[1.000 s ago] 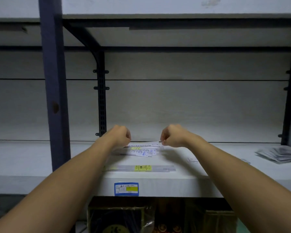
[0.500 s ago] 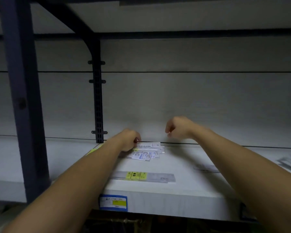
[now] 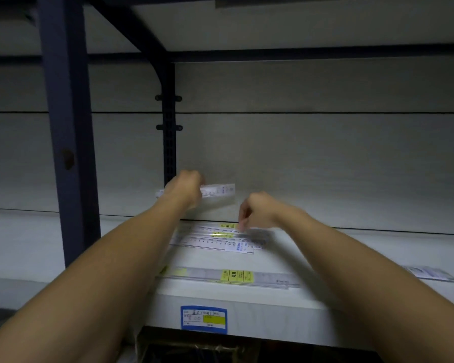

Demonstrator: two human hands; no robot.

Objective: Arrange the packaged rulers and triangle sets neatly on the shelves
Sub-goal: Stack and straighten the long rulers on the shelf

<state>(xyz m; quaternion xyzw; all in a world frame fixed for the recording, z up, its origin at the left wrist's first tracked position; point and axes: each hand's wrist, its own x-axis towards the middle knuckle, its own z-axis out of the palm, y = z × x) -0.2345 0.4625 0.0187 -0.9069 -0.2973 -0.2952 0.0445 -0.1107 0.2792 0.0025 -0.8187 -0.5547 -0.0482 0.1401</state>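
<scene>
Nearest to me, on the front edge of the white shelf [image 3: 247, 307], sits a blue-bordered price label [image 3: 203, 318] with a yellow patch. Just behind that edge lies a long packaged ruler [image 3: 228, 276] with yellow stickers, flat and roughly parallel to the shelf front. Far right, near the frame edge, another clear packet [image 3: 430, 273] lies flat on the same shelf, well apart from the rest.

Further back, near the rear wall, a small stack of packaged rulers [image 3: 215, 239] lies flat, the top one showing a printed scale and a blue-and-white card at its right end. My right hand [image 3: 257, 210] hangs over the right part of this stack, fingers curled downward, fingertips [image 3: 243, 227] at or just above the top packets. Whether they pinch a packet cannot be determined; blur hides the contact.

My left hand [image 3: 186, 191] is raised above the shelf, left of the right hand and higher. Its fingers are clenched around one packaged ruler [image 3: 218, 191], held roughly level in the air in front of the back panel [image 3: 325, 158], with the packet's right end projecting past my knuckles. The image here is motion-blurred.

Behind the left hand stands a dark slotted upright [image 3: 169, 142]; a blue post [image 3: 68, 142] stands nearer at left.
</scene>
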